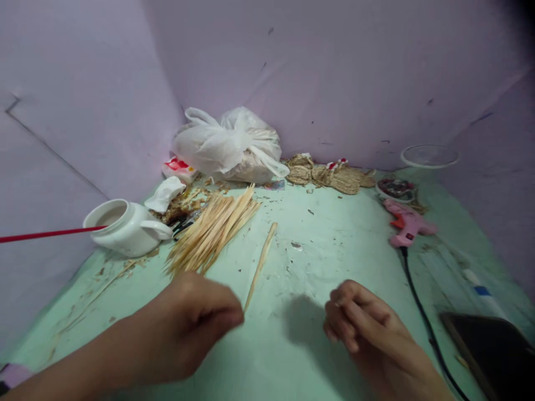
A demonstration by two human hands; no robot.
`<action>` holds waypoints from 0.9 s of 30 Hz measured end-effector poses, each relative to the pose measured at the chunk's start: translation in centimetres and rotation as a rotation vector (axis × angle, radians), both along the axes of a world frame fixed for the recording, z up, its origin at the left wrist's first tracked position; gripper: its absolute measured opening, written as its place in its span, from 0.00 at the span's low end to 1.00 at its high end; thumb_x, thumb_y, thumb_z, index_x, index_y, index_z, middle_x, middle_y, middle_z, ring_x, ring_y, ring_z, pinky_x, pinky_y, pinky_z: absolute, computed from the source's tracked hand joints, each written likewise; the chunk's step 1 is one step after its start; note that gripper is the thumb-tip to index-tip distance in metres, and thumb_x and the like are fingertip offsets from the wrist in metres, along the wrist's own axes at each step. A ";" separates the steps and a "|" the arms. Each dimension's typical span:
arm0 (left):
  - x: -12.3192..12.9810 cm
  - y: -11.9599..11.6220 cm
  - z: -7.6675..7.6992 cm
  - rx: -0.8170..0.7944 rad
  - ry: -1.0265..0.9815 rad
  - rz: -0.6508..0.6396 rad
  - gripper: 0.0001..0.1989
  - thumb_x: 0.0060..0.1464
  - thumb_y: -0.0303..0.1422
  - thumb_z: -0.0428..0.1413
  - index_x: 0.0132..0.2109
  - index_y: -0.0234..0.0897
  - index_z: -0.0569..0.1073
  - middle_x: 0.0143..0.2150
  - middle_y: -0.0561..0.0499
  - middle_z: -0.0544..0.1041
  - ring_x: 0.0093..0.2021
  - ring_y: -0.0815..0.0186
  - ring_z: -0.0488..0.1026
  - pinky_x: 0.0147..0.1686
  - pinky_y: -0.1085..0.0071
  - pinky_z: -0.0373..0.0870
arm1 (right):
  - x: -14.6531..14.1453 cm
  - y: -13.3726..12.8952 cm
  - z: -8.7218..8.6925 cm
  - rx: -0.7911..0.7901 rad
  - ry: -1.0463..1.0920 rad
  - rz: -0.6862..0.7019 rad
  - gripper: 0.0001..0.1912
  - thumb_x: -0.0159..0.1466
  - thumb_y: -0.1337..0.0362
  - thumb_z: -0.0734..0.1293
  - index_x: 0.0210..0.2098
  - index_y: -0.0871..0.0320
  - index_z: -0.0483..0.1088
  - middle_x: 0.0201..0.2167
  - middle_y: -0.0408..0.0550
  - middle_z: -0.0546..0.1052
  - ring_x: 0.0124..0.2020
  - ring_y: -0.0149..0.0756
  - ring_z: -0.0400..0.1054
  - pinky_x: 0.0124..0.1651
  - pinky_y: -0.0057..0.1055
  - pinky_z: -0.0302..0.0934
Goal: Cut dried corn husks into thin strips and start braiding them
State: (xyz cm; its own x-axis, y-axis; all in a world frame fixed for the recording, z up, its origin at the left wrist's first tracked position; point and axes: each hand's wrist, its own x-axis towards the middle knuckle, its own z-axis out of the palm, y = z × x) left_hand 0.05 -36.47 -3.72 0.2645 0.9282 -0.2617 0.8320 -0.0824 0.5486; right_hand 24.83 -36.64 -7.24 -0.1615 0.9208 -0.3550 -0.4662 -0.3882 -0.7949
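My left hand (200,323) is closed in a pinch, its fingertips at the near end of a flat, pale dried straw strip (261,262) that stretches away over the green tabletop. My right hand (363,323) is raised above the table on the right, fingers curled and thumb pressed against them. Whether anything small sits in that grip is hidden. Just beyond my left hand lies a loose bundle of similar dried strips (215,225).
At the left stands a white pitcher (129,228) with a red stick across its mouth. A knotted plastic bag (229,145) and woven straw pieces (343,177) line the back wall. Rightward are a pink glue gun (407,221), its black cord, and a dark phone-like slab (489,356).
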 end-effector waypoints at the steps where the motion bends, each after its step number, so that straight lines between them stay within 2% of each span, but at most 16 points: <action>1: 1.1 1.3 0.5 0.039 0.088 -0.114 0.18 0.54 0.42 0.44 0.27 0.40 0.74 0.25 0.49 0.75 0.28 0.64 0.71 0.30 0.70 0.63 | -0.5 0.5 -0.1 -0.031 -0.025 -0.031 0.11 0.49 0.57 0.72 0.24 0.57 0.69 0.15 0.39 0.63 0.16 0.25 0.53 0.25 0.27 0.54; 3: 4.0 4.0 0.6 0.172 0.332 -0.100 0.15 0.54 0.38 0.45 0.31 0.38 0.75 0.30 0.45 0.76 0.31 0.60 0.72 0.30 0.67 0.63 | -1.4 1.8 -0.4 -0.082 -0.048 -0.113 0.11 0.49 0.59 0.72 0.25 0.59 0.69 0.17 0.39 0.65 0.17 0.23 0.54 0.25 0.24 0.55; 5: 6.4 6.2 -0.4 0.222 0.495 -0.033 0.17 0.54 0.37 0.45 0.36 0.32 0.75 0.33 0.39 0.76 0.32 0.55 0.74 0.29 0.65 0.63 | -2.0 3.1 -0.8 -0.097 -0.028 -0.180 0.11 0.49 0.60 0.72 0.25 0.59 0.69 0.19 0.39 0.66 0.17 0.22 0.54 0.24 0.23 0.55; 8: 7.9 8.3 -2.2 0.208 0.540 0.006 0.15 0.52 0.33 0.46 0.34 0.30 0.76 0.32 0.35 0.77 0.33 0.52 0.74 0.28 0.65 0.63 | -2.5 4.4 -1.5 -0.085 0.006 -0.241 0.12 0.48 0.60 0.73 0.25 0.60 0.69 0.18 0.38 0.66 0.17 0.22 0.54 0.23 0.23 0.56; 10: 7.8 8.6 -2.8 0.204 0.507 0.011 0.15 0.51 0.31 0.46 0.32 0.31 0.76 0.30 0.36 0.77 0.32 0.53 0.74 0.27 0.66 0.62 | -2.6 4.7 -2.0 -0.085 0.026 -0.259 0.12 0.47 0.60 0.74 0.26 0.60 0.70 0.20 0.40 0.68 0.18 0.23 0.56 0.23 0.23 0.57; 13: 7.6 7.1 -3.0 0.149 0.261 -0.030 0.15 0.52 0.32 0.45 0.28 0.35 0.75 0.27 0.45 0.77 0.29 0.61 0.73 0.25 0.70 0.59 | -2.9 4.5 -2.7 -0.100 0.084 -0.236 0.17 0.45 0.58 0.75 0.31 0.61 0.73 0.27 0.46 0.74 0.26 0.30 0.66 0.32 0.28 0.62; 15: 7.9 5.6 -3.0 0.093 0.090 -0.124 0.14 0.51 0.34 0.46 0.27 0.37 0.74 0.24 0.49 0.76 0.25 0.65 0.70 0.23 0.72 0.57 | -3.1 4.3 -2.9 -0.104 0.124 -0.192 0.20 0.44 0.57 0.75 0.33 0.62 0.74 0.30 0.51 0.76 0.33 0.35 0.69 0.38 0.30 0.62; 18: 8.1 4.9 -2.6 0.049 0.009 -0.289 0.13 0.51 0.35 0.47 0.25 0.39 0.74 0.23 0.52 0.75 0.22 0.67 0.68 0.21 0.73 0.56 | -3.2 4.0 -3.2 -0.108 0.172 -0.164 0.18 0.45 0.55 0.75 0.28 0.62 0.74 0.29 0.52 0.77 0.32 0.36 0.69 0.37 0.31 0.61; 20: 7.5 6.4 -2.1 0.106 0.059 -0.223 0.14 0.52 0.36 0.47 0.25 0.39 0.74 0.23 0.51 0.75 0.23 0.67 0.69 0.24 0.72 0.58 | -3.0 4.0 -3.5 -0.114 0.217 -0.184 0.17 0.44 0.54 0.74 0.25 0.61 0.72 0.26 0.49 0.76 0.26 0.33 0.68 0.34 0.31 0.62; 22: 6.1 9.0 -1.4 0.255 0.198 -0.008 0.16 0.54 0.36 0.44 0.26 0.38 0.73 0.26 0.48 0.76 0.28 0.64 0.70 0.28 0.70 0.60 | -2.9 4.0 -3.7 -0.109 0.247 -0.193 0.17 0.46 0.53 0.74 0.25 0.61 0.71 0.21 0.45 0.73 0.19 0.27 0.62 0.28 0.29 0.62; 24: 4.6 12.0 -0.9 0.350 0.344 0.143 0.14 0.53 0.33 0.44 0.30 0.37 0.74 0.31 0.46 0.77 0.33 0.60 0.72 0.30 0.69 0.61 | -2.8 4.1 -3.8 -0.095 0.238 -0.176 0.17 0.48 0.52 0.72 0.26 0.61 0.71 0.17 0.40 0.68 0.14 0.22 0.53 0.21 0.26 0.59; 27: 3.2 15.2 -0.9 0.387 0.493 0.251 0.13 0.50 0.31 0.45 0.32 0.38 0.74 0.33 0.43 0.78 0.35 0.56 0.73 0.29 0.67 0.61 | -2.8 4.3 -4.0 -0.085 0.223 -0.175 0.18 0.49 0.52 0.72 0.26 0.62 0.71 0.15 0.38 0.64 0.13 0.20 0.46 0.17 0.24 0.55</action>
State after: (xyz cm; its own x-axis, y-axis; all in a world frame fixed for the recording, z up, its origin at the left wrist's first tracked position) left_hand 3.23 -21.23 -4.57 -0.0362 0.9971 0.0671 0.9971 0.0315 0.0697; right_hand 22.01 -32.36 -11.23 -0.0853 0.9102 -0.4053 -0.6915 -0.3469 -0.6336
